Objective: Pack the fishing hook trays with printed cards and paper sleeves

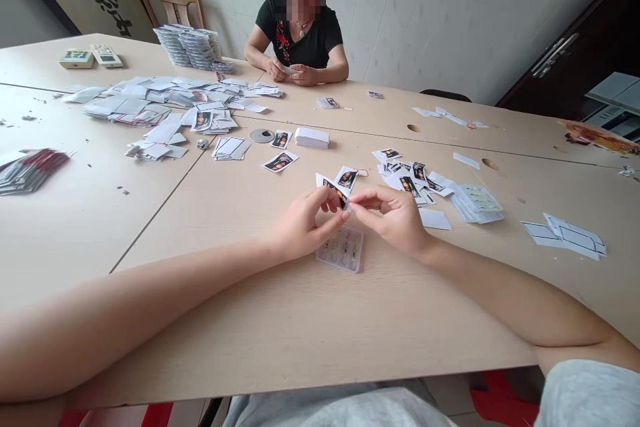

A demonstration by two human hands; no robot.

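Observation:
My left hand (300,225) pinches a small printed label (336,191) with a black and orange picture and a white edge. The thumb and fingertips of my right hand (397,219) are closed on the label's right corner, meeting the left fingertips. Just below the hands, a clear plastic box (341,255) with rows of small metal hook-like pieces lies on the table, its far side partly covered by my left hand. Another printed label (347,177) lies just beyond the held one.
Loose labels (407,181) and stacked clear boxes (477,203) lie to the right. Ahead are a white card stack (313,138) and a tape roll (263,136). Paper packets (145,103) spread at left. Across the table (280,320), a person (303,40) holds a small item.

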